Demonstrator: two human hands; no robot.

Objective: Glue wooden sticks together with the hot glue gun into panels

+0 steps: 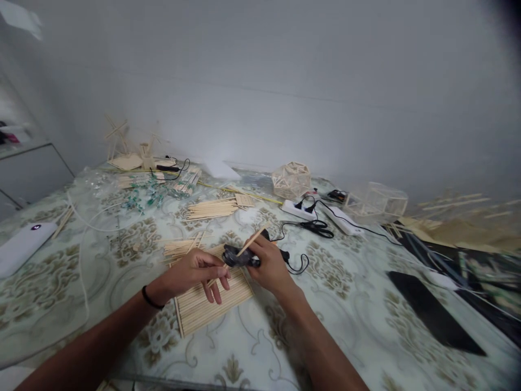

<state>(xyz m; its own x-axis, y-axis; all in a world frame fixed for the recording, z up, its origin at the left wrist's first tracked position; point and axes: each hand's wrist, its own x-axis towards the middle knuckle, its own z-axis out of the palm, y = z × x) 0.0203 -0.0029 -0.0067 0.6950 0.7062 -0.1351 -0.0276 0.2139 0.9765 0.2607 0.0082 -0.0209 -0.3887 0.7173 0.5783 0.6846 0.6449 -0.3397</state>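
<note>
My left hand point(203, 274) pinches a thin wooden stick point(211, 282) between thumb and index finger, the other fingers loosely spread. Close on its right, my right hand point(266, 260) is wrapped round a black corded tool point(240, 256) that looks like a glue gun. Another pale stick point(253, 239) slants up from the right hand's fingers. The tool's front end is right by the left fingertips; whether it touches the pinched stick I cannot tell. Beneath both hands lies a flat panel of sticks point(214, 307) set side by side, with loose sticks point(179, 248) at its far left corner.
Beyond are a stick bundle point(211, 209), black scissors point(315, 228), a power strip point(299, 209) with cords and a stick polyhedron point(291, 179). A black slab point(435, 312) lies right, a white device point(26, 247) left. The patterned tablecloth point(334, 336) meets a grey wall.
</note>
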